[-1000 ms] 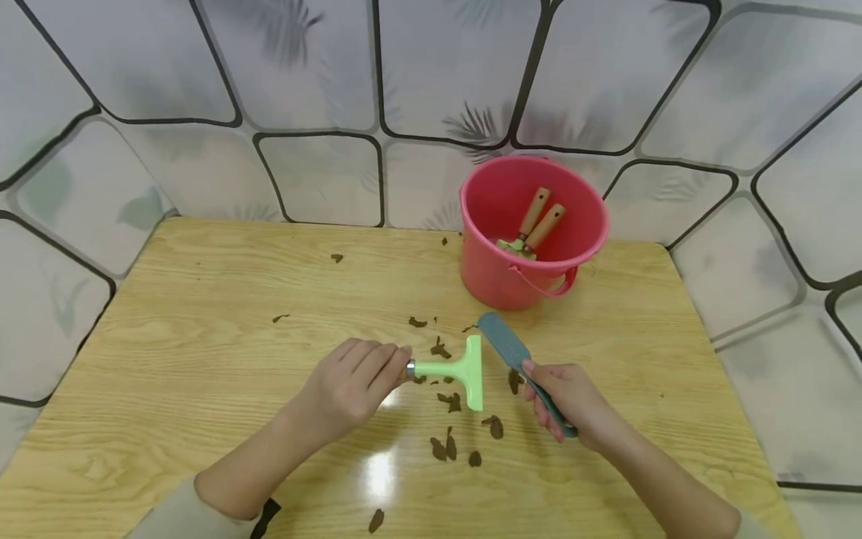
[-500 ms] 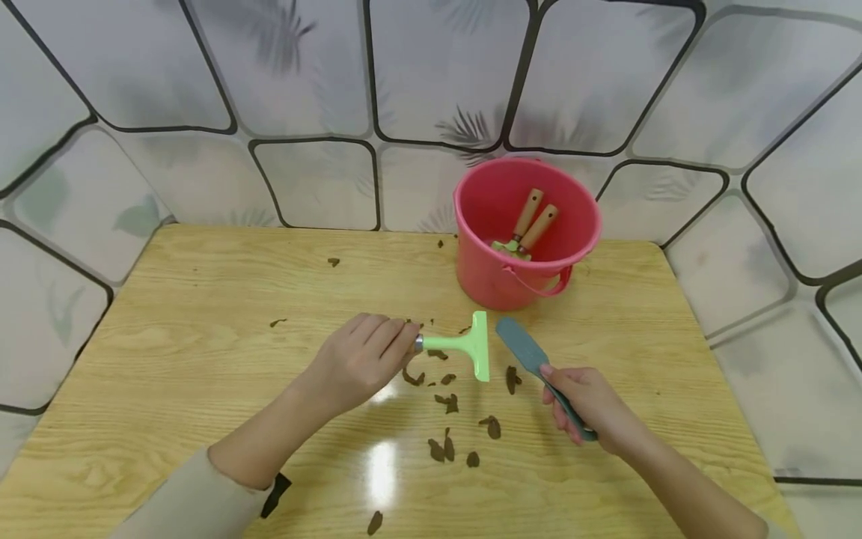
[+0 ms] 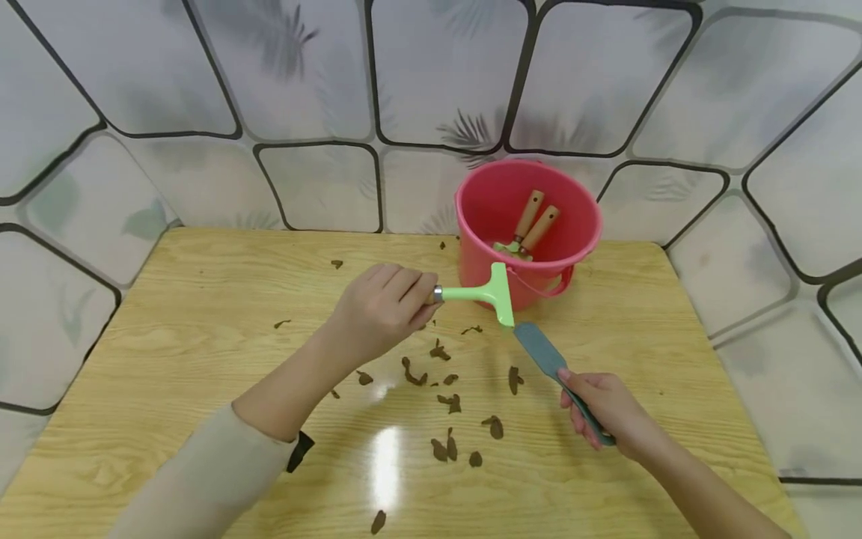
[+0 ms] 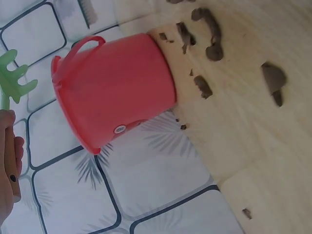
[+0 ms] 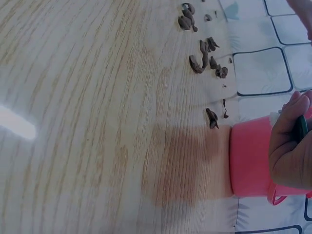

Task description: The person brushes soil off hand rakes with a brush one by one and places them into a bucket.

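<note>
My left hand (image 3: pixel 387 311) grips the wooden handle of a small hand rake (image 3: pixel 498 294), its light green head level and in front of the bucket in the head view. The rake's short tines show at the edge of the left wrist view. My right hand (image 3: pixel 609 404) holds a grey-blue, flat-bladed tool (image 3: pixel 541 350) by its narrow end, the rounded blade pointing up and left. Its blade tip is right by the lower corner of the rake head. Several brown scraps (image 3: pixel 450 404) lie scattered on the wooden table (image 3: pixel 222 314) below the hands.
A pink bucket (image 4: pixel 117 83) stands at the back right of the table, against the patterned wall covering (image 3: pixel 316 183). Two wooden-handled tools (image 3: pixel 539 228) with light green heads lean inside it. More brown scraps lie near the back edge and the front.
My left hand has lifted the rake up and to the right, towards the bucket. My right hand has shifted slightly right and down with the flat-bladed tool.
</note>
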A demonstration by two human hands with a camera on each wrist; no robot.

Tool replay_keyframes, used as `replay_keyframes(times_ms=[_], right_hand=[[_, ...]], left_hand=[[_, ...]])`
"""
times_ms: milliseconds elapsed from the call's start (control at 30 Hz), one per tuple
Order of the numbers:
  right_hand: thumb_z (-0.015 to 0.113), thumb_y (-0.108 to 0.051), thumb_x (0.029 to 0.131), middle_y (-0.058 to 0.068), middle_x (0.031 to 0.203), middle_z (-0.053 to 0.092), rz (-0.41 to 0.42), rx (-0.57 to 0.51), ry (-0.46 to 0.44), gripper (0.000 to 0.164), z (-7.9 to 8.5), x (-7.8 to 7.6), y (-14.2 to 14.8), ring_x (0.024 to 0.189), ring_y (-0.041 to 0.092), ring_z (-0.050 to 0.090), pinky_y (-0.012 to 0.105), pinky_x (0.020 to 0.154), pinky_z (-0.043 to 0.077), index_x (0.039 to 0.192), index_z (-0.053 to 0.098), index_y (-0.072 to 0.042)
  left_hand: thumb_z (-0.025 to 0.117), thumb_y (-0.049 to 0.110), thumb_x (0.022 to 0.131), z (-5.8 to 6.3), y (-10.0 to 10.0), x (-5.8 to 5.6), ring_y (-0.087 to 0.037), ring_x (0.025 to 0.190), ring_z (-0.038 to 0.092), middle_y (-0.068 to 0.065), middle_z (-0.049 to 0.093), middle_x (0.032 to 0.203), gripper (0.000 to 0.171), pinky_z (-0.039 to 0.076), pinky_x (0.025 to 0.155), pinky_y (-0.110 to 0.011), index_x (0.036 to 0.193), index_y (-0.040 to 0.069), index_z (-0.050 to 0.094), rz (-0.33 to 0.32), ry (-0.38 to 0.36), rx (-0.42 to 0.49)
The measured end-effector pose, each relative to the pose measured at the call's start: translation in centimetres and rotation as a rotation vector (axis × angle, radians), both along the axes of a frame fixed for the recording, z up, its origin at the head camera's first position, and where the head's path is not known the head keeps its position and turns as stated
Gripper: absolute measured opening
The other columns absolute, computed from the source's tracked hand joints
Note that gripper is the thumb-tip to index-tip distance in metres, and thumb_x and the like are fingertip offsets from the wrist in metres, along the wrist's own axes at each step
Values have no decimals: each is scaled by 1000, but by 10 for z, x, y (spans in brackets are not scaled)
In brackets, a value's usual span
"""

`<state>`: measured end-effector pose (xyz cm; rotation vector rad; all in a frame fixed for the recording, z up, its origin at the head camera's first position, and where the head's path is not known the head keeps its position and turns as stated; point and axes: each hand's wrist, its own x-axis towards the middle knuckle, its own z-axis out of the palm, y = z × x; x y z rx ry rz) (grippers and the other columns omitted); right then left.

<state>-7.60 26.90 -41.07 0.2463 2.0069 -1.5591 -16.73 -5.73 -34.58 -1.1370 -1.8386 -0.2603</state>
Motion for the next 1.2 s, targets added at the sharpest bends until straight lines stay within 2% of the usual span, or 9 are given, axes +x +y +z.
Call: replay_keyframes(times_ms=[67,167,333,533,633,800,967,1067,1200], right_hand=[[45,-46,98,-2,49,54,-8,7,4,51,0,1,2,34,6,47,19,32,40,79,55,0],[45,-47,98,-2,50,53,-19,18,5,51,0,3,6,34,6,47,19,32,40,79,55,-1],[45,-47,98,-3,50,53,-18,17,-8,51,-3,6,11,34,5,47,18,32,40,79,55,-1],[44,-46,98,-3,50,53,-15,26,3,50,-6,5,18,34,6,46,19,31,40,78,54,-2],[45,-47,98,-2,50,53,11,23,22,52,-9,2,23,34,6,45,20,30,39,79,54,0],[44,-46,98,-2,51,53,61,22,41,56,-24,-2,40,34,7,45,20,31,39,83,53,7],[42,-44,100,-1,52,53,107,69,68,57,-36,-6,61,35,7,45,22,31,41,84,53,9],[41,-42,100,1,52,53,165,124,109,56,-38,-11,71,34,7,45,26,31,43,82,53,10],[42,-40,101,1,52,52,198,176,131,54,-38,-17,83,33,7,44,28,31,44,81,53,10]], left_hand=[[63,17,91,5,5,-8,-19,63,58,-9,65,77,21,51,56,-26,90,-3,68,18,-14,-10],[70,16,86,10,11,-21,-19,60,55,-9,64,76,19,48,52,-25,88,-2,67,79,-34,-33],[71,17,85,14,22,-41,-19,56,51,-10,62,72,20,45,49,-26,83,-1,65,168,-79,-77],[67,19,88,30,42,-60,-22,62,57,-10,63,74,20,52,55,-29,82,0,66,220,-224,-185],[63,14,90,39,53,-66,-22,64,60,-10,64,74,17,54,56,-29,80,1,67,305,-272,-275],[51,1,90,44,68,-72,-20,59,57,-7,62,69,21,50,48,-27,74,5,65,424,-266,-393],[51,1,88,47,83,-74,-22,64,60,-6,64,73,22,54,53,-33,77,8,68,458,-377,-503],[50,-1,88,49,90,-77,-23,68,62,-6,65,75,25,55,58,-36,78,10,70,467,-445,-562],[48,-1,88,53,100,-82,-24,72,62,-5,66,76,28,54,62,-36,79,12,70,466,-493,-632]])
